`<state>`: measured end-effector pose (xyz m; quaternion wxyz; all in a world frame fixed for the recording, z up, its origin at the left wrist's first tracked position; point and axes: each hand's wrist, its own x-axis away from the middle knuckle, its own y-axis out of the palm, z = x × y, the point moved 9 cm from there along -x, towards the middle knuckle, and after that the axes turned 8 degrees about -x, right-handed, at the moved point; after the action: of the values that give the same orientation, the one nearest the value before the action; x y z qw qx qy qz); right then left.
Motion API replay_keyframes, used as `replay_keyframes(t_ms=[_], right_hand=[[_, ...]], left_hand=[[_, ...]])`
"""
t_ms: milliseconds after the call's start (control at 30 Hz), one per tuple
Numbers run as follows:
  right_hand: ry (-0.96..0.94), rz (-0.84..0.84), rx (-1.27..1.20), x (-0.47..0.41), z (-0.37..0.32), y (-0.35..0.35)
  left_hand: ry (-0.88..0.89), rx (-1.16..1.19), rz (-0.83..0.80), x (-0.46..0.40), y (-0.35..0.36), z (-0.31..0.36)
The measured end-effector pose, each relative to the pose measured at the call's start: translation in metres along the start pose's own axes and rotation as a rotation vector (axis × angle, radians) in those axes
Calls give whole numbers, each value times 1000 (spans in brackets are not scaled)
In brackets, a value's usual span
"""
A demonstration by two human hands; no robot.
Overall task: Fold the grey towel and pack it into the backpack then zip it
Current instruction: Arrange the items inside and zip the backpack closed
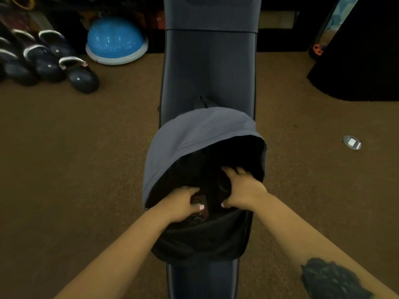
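A grey-and-black fabric backpack (194, 134) lies on a long dark padded bench (208, 67) that runs from 12 o'clock to 6 o'clock through the middle of the view, with its grey flap thrown back toward 12 o'clock and its black main compartment gaping open. Both hands reach into that opening from 6 o'clock. The left hand (180, 207) sits at the near rim, its fingers curled and its thumb pressed onto a small dark reddish-brown item (199, 201) just inside the mouth; what that item is cannot be told. The right hand (241, 187) is just at 3 o'clock of it, slightly deeper in, with fingers bent down over the dark contents, though whether they grip anything cannot be told. The grey towel cannot be made out in the black interior. The right forearm carries a dark tattoo (332, 279). On the brown carpet (86, 158), a cluster of black kettlebells with pale handles (49, 61) stands at 10 o'clock, a blue half-dome balance trainer (116, 41) beside it at 11 o'clock, and a small silver oval disc (352, 142) lies alone at 3 o'clock.
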<state>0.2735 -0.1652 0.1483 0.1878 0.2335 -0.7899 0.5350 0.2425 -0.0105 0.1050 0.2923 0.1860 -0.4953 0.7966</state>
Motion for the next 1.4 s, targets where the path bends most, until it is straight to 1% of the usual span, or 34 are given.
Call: replay_keyframes(t_ms=[67,100,133,200,233,267,300,333,367,433,600,667,733,833,933,1067,1133,1167,1233,1400], right_hand=[[-4,-5,12,2,-1,-1],[-5,-14,19,2,-1,-1],[-8,-25,25,2,-2,-1],[-8,-48,35,3,-2,1],[-6,-53,42,2,-1,3],[-4,-53,49,2,-1,4],[-4,-50,54,1,-1,5],[-6,-46,60,1,-1,6],[-9,-41,68,0,-1,7],[-17,-40,86,1,-1,9],[-38,-9,75,6,3,8],[-47,1,68,7,3,6],[-50,-6,59,8,3,7],[-51,-16,57,11,0,7],[-55,2,39,15,-2,2],[-40,20,-13,23,1,-3],[-54,45,-27,26,2,-5],[-66,67,-41,27,2,-7],[-76,102,-86,27,3,-10],[-76,104,-166,32,9,-9]], left_hand=[[48,233,125,27,-16,10],[73,348,221,43,-25,14],[87,454,354,61,-37,15],[66,643,691,98,-55,2],[24,688,861,115,-59,-9],[-49,693,992,129,-60,-21],[-142,698,1067,137,-56,-33],[-236,725,1074,139,-49,-45],[-320,763,1010,134,-39,-56],[-435,847,811,121,-19,-70],[-587,1088,388,102,30,-91],[-665,1153,273,103,42,-91],[-705,1052,251,104,37,-96],[-717,883,305,106,15,-102],[-698,824,287,104,5,-109],[-662,1060,107,101,23,-105],[-629,1081,6,104,32,-97],[-615,1072,-19,106,35,-94],[-626,1070,-7,108,37,-93],[-655,1112,116,107,25,-86]])
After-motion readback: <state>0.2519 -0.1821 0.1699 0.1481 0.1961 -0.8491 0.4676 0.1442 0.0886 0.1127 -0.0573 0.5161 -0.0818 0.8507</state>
